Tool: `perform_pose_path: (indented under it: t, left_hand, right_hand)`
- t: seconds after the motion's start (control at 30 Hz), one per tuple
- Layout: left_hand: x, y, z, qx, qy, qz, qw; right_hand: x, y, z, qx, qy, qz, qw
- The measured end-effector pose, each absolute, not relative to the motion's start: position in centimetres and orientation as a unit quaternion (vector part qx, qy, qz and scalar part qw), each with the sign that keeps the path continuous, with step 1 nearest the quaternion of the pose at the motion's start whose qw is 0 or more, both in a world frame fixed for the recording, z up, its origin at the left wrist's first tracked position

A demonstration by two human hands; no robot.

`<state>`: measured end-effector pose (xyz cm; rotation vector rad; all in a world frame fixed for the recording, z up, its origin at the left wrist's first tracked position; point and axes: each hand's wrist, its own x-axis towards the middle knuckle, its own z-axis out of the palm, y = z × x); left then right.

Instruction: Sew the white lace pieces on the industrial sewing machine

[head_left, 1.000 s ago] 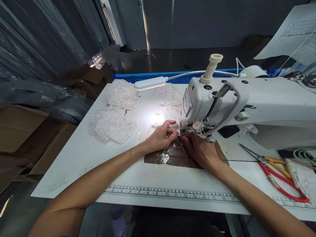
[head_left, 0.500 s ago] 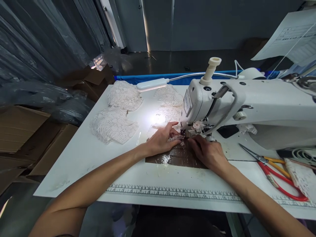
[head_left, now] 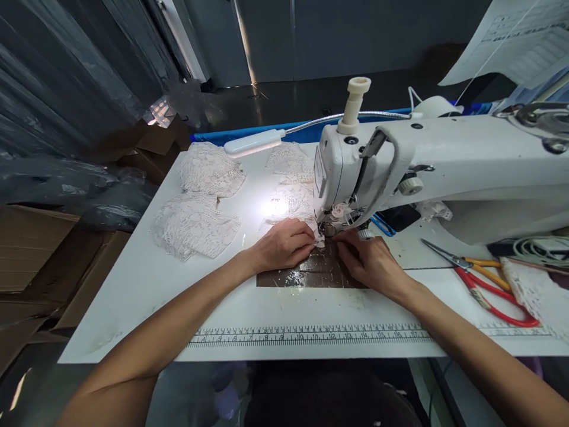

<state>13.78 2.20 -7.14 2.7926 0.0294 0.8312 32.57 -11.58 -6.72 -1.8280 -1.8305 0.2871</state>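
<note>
White lace fabric (head_left: 319, 240) lies under the needle end of the white sewing machine (head_left: 335, 172). My left hand (head_left: 287, 243) is closed on the lace's near edge, fingers bent together just left of the presser foot. Right of the foot, my right hand (head_left: 371, 261) has its thumb and forefinger pinched close to the needle area. Whatever they hold is too small to make out. Both hands rest at a shiny brown sheet (head_left: 311, 276) on the table. More lace pieces (head_left: 291, 196) lie behind my left hand, partly hidden by the machine head.
Two piles of lace cups (head_left: 195, 222) sit on the table's left. A lamp (head_left: 253, 143) hangs over the work. Red-handled scissors (head_left: 493, 290) lie at right, near a blue looped tool (head_left: 383, 224). A printed ruler (head_left: 311, 337) follows the front edge; cardboard boxes (head_left: 40, 249) stand left.
My left fingers have drawn together on the lace, from more spread before. My right hand stays beside the foot. The whole view has shifted, and a blue tool now shows behind my right hand.
</note>
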Motion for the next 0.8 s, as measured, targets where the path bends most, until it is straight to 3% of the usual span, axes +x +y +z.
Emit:
perform_pose_path:
  t: [0.5,0.8]
  left_hand:
    - [13.9,2.0,-7.4,0.972,-0.005,0.233,0.039]
    - [13.9,2.0,-7.1,0.976,-0.024,0.216,0.004]
  right_hand:
    - [32.2,-11.7,-8.9,-0.6,-0.735,0.065,0.309]
    - [32.9,-12.0,-9.2,-0.628,-0.693,0.137,0.327]
